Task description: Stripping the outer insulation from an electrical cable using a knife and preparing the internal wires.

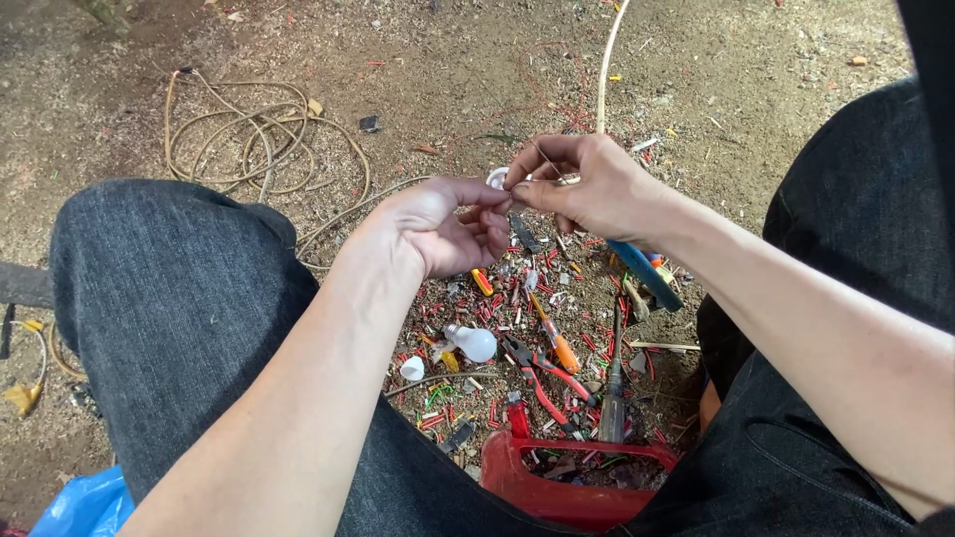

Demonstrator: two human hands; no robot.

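Wire (545, 159): thin, pale strand, bent, pinched at the fingertips of the right hand (597, 189) and meeting the thumb of the left hand (443, 227); held in the air above the dirt ground, between the knees.

Cable (607, 65): cream-coloured, slim, running from the fingers up and away to the top edge.

Small white round fitting (496, 177): partly hidden behind the fingers, details unclear.
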